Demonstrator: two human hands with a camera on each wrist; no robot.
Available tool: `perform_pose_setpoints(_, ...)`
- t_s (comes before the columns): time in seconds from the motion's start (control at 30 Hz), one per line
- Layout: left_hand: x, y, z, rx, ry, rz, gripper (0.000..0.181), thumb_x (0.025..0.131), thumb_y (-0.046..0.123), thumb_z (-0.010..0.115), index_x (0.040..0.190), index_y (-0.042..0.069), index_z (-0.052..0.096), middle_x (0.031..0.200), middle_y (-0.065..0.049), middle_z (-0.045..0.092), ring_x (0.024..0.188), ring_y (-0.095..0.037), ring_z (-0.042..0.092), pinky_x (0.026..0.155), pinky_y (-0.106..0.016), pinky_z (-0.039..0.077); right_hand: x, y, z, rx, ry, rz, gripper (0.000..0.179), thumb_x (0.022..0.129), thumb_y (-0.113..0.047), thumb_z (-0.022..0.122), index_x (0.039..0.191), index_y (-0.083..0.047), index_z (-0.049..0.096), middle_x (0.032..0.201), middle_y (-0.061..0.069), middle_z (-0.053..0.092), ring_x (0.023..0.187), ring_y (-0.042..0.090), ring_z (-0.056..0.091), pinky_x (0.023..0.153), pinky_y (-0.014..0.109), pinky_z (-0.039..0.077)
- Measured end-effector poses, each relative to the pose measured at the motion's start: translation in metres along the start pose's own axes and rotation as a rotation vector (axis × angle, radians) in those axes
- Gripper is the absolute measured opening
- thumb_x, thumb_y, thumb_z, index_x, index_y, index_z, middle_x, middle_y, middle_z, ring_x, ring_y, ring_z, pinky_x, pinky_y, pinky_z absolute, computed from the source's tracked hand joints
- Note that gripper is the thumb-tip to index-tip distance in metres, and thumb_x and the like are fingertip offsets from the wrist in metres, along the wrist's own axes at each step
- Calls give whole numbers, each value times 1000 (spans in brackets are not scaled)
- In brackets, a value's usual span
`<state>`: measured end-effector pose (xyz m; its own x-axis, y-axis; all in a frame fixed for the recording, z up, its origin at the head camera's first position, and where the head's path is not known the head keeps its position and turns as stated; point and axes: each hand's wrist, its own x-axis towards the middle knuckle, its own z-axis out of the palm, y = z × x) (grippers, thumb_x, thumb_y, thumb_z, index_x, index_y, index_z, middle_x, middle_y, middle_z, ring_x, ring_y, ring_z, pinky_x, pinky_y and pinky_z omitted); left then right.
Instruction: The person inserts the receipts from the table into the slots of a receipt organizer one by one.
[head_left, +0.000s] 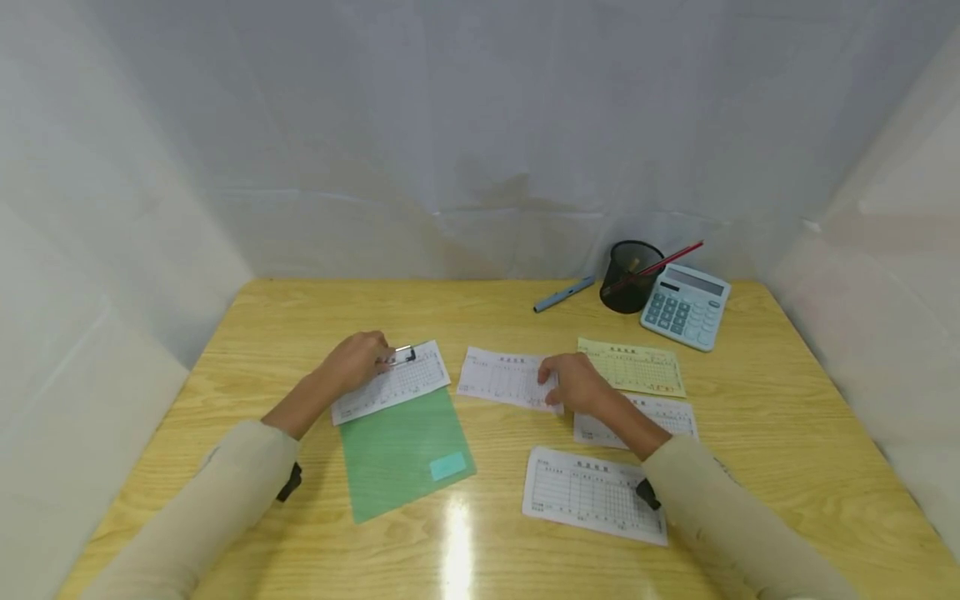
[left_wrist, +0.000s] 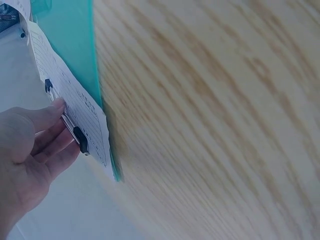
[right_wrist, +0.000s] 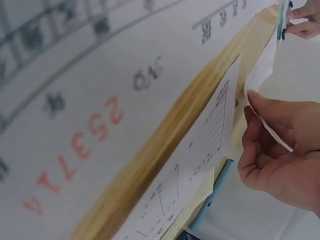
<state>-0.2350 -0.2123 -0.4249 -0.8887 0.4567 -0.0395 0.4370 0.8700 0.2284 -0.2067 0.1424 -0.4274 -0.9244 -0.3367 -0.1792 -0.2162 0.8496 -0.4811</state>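
Observation:
My left hand (head_left: pixel 358 360) grips the metal clip (head_left: pixel 402 356) at the top edge of a green clipboard (head_left: pixel 393 467), thumb and fingers on either side of it in the left wrist view. A printed white form (head_left: pixel 420 377) lies across the clipboard's upper part, at the clip. To the right, a second white form (head_left: pixel 498 379) is pinched at its right end by my right hand (head_left: pixel 576 383). The right wrist view shows this held form (right_wrist: pixel 260 75) bending upward between thumb and fingers. A pale blue label (head_left: pixel 447 467) marks the clipboard's lower right corner.
Near my right forearm lie a yellow form (head_left: pixel 637 367), a white form (head_left: pixel 663 412) partly under the wrist, and another white form (head_left: pixel 577 496) closer in. Behind them are a blue pen (head_left: pixel 564 295), a black mesh pen holder (head_left: pixel 624 292) and a light blue calculator (head_left: pixel 686 307).

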Motion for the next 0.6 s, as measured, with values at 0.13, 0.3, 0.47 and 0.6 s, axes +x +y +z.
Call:
perform_pose_setpoints(0.13,0,0,0,5,4,1,31,86,10,67,115,-2,65,105,-17,65,96,-32,64,85,-41,57,-2,0,0,23,45,-51,16,86,-4,66,101,-8,69,117,13,65,90,19,58,78,33,51)
perform_pose_setpoints(0.3,0,-1,2,17,6,7,30,87,9,67,114,-2,65,105,-17,65,96,-32,64,84,-40,57,-3,-1,-7,113,116,-76,14,90,-5,61,102,-7,68,103,10,67,71,15,51,59,25,43)
perform_pose_setpoints(0.47,-1,0,1,10,14,8,29,87,10,66,114,-2,66,106,-18,65,97,-33,64,85,-41,57,-3,0,-15,196,201,-75,14,89,-9,64,102,-7,68,90,9,65,69,15,48,58,23,41)
perform_pose_setpoints(0.6,-1,-1,1,17,14,17,29,87,9,66,114,-2,66,106,-18,65,97,-33,64,84,-41,57,-3,0,-21,248,242,-121,14,91,-9,63,103,-6,68,97,10,67,70,15,50,59,23,42)
